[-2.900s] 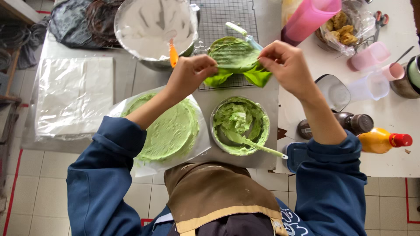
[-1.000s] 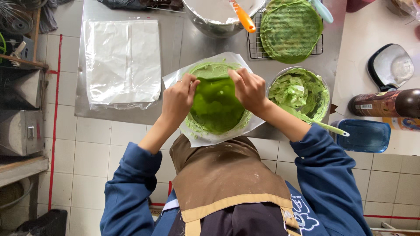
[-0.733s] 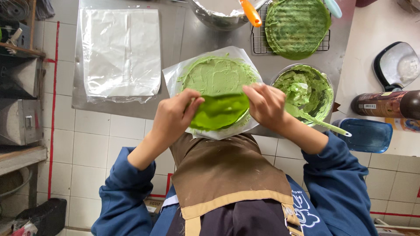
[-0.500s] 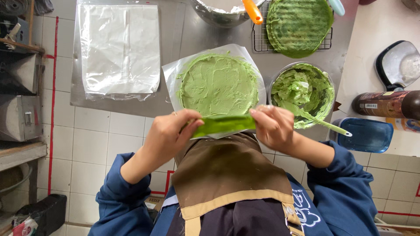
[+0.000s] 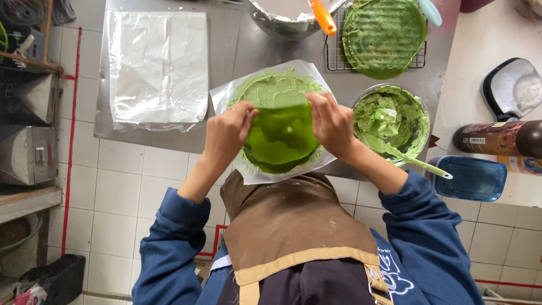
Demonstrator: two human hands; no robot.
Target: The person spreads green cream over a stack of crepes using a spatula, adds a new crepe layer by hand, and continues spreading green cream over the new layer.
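My left hand point(image 5: 227, 131) and my right hand point(image 5: 332, 123) each pinch an upper edge of a thin green crepe point(image 5: 279, 139). It hangs partly laid over the near half of a round cake covered in pale green cream point(image 5: 271, 90). The cake sits on a sheet of clear wrap point(image 5: 226, 96) at the front of the steel table point(image 5: 226, 45). Right of my right hand stands a bowl of green cream point(image 5: 392, 121) with a pale green spatula point(image 5: 420, 165) leaning in it.
A stack of green crepes point(image 5: 384, 35) rests on a wire rack at the back right. A steel mixing bowl point(image 5: 282, 17) holds an orange-handled tool point(image 5: 323, 17). A plastic sheet point(image 5: 158, 66) lies left. A dark bottle point(image 5: 497, 138), a blue lid point(image 5: 473, 178) and a scale point(image 5: 514, 87) are on the right.
Both hands carried a crepe from the rack to the cake, drew it back to the near edge, and now lay it forward over the near half of the cream.
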